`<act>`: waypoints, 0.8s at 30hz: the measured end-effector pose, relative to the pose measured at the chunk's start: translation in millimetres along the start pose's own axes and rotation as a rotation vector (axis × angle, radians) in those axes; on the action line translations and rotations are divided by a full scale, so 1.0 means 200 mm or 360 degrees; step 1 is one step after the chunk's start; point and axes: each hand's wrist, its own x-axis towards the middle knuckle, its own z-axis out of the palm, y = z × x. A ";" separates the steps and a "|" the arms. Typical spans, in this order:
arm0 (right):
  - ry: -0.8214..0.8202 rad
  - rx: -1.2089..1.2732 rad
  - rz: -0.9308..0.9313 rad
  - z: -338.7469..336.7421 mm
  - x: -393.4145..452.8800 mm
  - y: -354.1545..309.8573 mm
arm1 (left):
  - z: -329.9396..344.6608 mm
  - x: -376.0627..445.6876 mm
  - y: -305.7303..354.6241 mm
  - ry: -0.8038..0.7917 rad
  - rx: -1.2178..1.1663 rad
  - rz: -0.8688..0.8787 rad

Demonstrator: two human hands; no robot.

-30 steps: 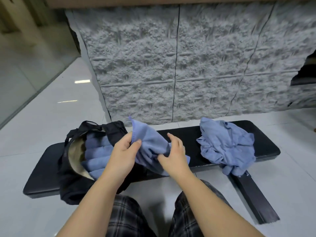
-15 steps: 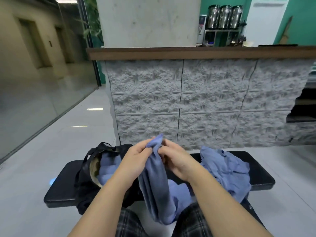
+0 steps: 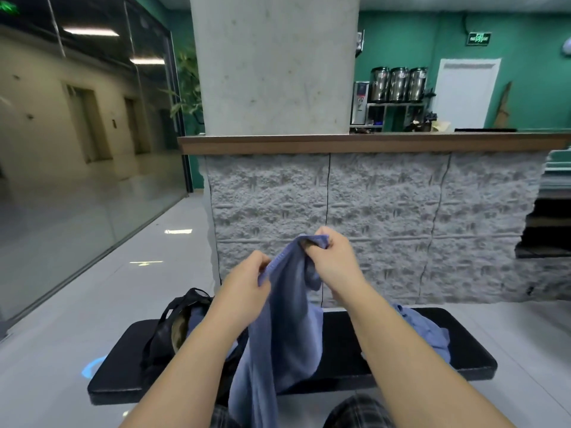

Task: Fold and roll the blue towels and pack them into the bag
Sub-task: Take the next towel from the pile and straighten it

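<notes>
Blue towel (image 3: 287, 319): hangs lifted above bench (image 3: 401, 344); left hand (image 3: 247, 282) and right hand (image 3: 335, 261) each pinch its top edge

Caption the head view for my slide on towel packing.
Both hands, left hand and right hand, hold up a blue towel above the bench.

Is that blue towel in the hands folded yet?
Not folded. The blue towel hangs loose and crumpled from its top edge, pinched by the left hand and right hand.
</notes>
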 end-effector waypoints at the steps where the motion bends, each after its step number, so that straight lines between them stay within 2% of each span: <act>1: 0.0047 0.0039 0.0018 -0.02 0.00 -0.03 | 0.00 0.00 0.00 -0.0001 -0.0007 -0.0033; 7: 0.0366 0.0655 0.0145 -0.16 -0.01 -0.14 | 0.02 0.00 -0.17 0.0134 -0.0118 -0.0471; 9: 0.0360 0.0593 0.0180 -0.21 -0.01 -0.12 | 0.03 -0.02 -0.24 0.0179 -0.0128 -0.0605; 11: 0.0236 0.0360 0.0204 -0.24 0.00 -0.08 | 0.04 -0.04 -0.26 0.0187 -0.0155 -0.0673; 16: -0.0630 -0.0458 0.0059 -0.12 -0.08 0.04 | 0.05 0.00 -0.12 0.0002 -0.0241 -0.0436; 18: -0.0810 -0.0673 0.0039 -0.03 -0.14 0.07 | 0.04 0.02 -0.02 -0.0002 -0.0273 -0.0318; 20: -0.0820 -0.0715 -0.0017 0.06 -0.16 0.09 | 0.01 0.02 0.06 0.0024 -0.0311 -0.0207; 22: -0.0623 -0.0806 -0.0032 0.09 -0.15 0.11 | -0.03 0.01 0.11 0.0053 -0.0249 -0.0058; 24: -0.0388 -0.0674 -0.0003 0.08 -0.14 0.10 | -0.07 0.00 0.10 0.0097 -0.0093 0.0083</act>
